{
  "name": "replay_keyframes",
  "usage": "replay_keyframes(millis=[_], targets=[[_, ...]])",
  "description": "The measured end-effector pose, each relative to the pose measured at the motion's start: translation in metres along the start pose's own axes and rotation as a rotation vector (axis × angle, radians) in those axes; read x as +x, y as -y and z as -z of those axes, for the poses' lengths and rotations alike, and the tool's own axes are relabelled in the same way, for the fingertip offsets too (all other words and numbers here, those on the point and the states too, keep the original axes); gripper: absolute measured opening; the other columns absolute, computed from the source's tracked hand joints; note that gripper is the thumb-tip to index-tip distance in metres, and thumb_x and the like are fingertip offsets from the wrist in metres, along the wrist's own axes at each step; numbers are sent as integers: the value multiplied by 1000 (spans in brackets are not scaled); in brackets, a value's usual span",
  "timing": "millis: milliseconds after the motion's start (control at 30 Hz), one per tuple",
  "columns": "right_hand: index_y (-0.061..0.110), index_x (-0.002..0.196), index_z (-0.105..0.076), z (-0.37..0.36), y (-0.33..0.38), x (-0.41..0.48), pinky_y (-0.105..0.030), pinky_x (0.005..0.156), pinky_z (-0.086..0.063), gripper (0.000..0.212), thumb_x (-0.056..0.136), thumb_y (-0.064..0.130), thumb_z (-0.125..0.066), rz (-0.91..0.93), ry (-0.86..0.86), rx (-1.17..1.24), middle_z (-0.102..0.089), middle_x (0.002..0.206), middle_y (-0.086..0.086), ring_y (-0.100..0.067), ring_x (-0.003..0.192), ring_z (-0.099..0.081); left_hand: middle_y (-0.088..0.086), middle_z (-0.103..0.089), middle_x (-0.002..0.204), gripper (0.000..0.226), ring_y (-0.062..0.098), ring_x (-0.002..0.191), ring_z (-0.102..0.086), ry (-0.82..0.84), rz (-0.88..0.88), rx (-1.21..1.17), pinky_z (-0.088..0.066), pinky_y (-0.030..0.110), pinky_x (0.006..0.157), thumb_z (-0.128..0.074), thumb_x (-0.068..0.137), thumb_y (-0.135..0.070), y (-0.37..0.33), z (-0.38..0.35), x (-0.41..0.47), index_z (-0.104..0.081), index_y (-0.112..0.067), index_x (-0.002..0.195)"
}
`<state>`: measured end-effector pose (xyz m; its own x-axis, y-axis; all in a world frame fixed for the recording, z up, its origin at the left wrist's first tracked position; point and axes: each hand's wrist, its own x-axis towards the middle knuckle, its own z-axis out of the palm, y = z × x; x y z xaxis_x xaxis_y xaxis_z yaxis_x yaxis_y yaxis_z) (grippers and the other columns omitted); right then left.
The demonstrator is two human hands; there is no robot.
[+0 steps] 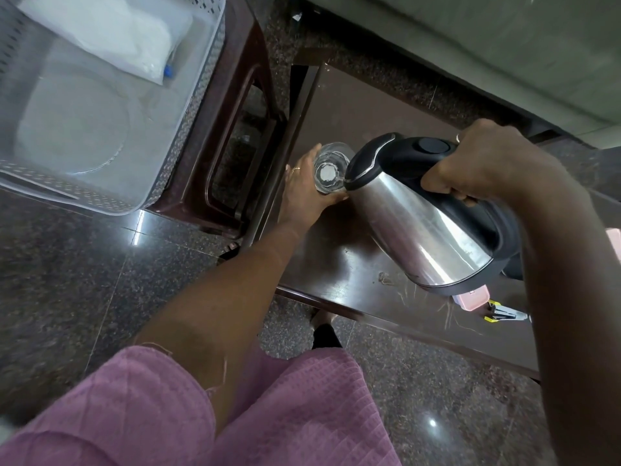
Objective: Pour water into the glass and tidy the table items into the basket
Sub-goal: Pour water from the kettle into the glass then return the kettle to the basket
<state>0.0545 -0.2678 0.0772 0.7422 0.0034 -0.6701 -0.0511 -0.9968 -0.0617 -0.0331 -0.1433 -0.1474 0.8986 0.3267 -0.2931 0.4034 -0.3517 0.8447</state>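
Note:
A clear drinking glass (331, 168) stands on the dark brown table (363, 122), and my left hand (304, 193) grips it from the left side. My right hand (487, 163) holds the black handle of a steel electric kettle (423, 223), which is lifted and tilted with its spout right at the glass's rim. Whether water is flowing I cannot make out. A translucent white basket (188, 105) sits at the upper left on a brown plastic stool (235, 105); inside it lie a clear bag of white material (111, 35) and a round clear plate (74, 122).
A pink case (470, 297) and a small yellow-and-black stapler (504, 314) lie on the table under the kettle's base, near the front edge. A grey sofa (487, 45) runs along the far side. The floor is dark speckled granite.

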Motion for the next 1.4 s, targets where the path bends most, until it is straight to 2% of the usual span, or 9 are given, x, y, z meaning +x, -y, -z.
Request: replay_keyframes(millis=[133, 233, 433, 733, 833, 967, 1133, 1400], targets=[[4, 66, -58, 2, 0, -1, -18, 43, -36, 9, 65, 13, -61, -2, -7, -8, -62, 54, -9, -19, 42, -57, 5, -42, 145, 98, 20, 136, -36, -1, 5, 2, -12, 41, 119, -83, 61, -36, 0, 0, 1, -30, -15, 141], [5, 69, -59, 2, 1, -1, -18, 44, -39, 11, 65, 14, -62, -6, -12, -8, -64, 61, -11, -19, 43, -59, 4, -42, 145, 98, 20, 135, -36, -2, 13, 0, -13, 42, 119, -83, 61, -37, 0, 0, 0, -30, -16, 141], [5, 61, -59, 8, 0, -3, -18, 43, -38, 8, 62, 13, -62, -1, -35, 2, -61, 47, -5, -17, 40, -57, 5, -42, 144, 99, 21, 135, -35, 0, 29, -11, -16, 46, 119, -84, 61, -37, -3, 1, -1, -30, -18, 142], [4, 59, -58, 14, 3, -7, -19, 45, -39, 8, 61, 11, -61, 14, -38, 10, -60, 45, -6, -19, 40, -56, 5, -43, 143, 98, 21, 134, -36, 1, 35, -16, -19, 47, 118, -84, 61, -34, -5, 2, -2, -30, -17, 141], [5, 58, -57, 16, 2, -8, -19, 43, -37, 8, 61, 11, -61, 12, -46, 2, -56, 34, 0, -17, 36, -53, 6, -43, 143, 98, 21, 135, -36, 4, 22, -12, -17, 47, 118, -84, 61, -34, -5, 2, -2, -31, -15, 140], [3, 60, -57, 17, 2, -8, -20, 45, -39, 9, 62, 11, -62, 24, -46, 14, -61, 45, -7, -21, 40, -55, 5, -43, 143, 97, 21, 134, -37, -3, 29, -7, -14, 42, 119, -84, 61, -34, -5, 2, -2, -31, -16, 140], [4, 58, -57, 18, 0, -7, -18, 42, -36, 10, 60, 13, -62, 23, -61, -6, -53, 28, 2, -18, 36, -54, 5, -44, 142, 98, 23, 133, -37, -7, 31, -7, -18, 45, 118, -85, 60, -33, -4, 2, -2, -32, -17, 140], [4, 60, -57, 15, -5, -4, -19, 43, -41, 10, 60, 12, -63, 14, -75, 15, -57, 33, -1, -18, 36, -55, 6, -45, 141, 99, 22, 132, -39, -14, 18, -5, -19, 44, 118, -85, 59, -34, -2, 1, -1, -32, -16, 140]])
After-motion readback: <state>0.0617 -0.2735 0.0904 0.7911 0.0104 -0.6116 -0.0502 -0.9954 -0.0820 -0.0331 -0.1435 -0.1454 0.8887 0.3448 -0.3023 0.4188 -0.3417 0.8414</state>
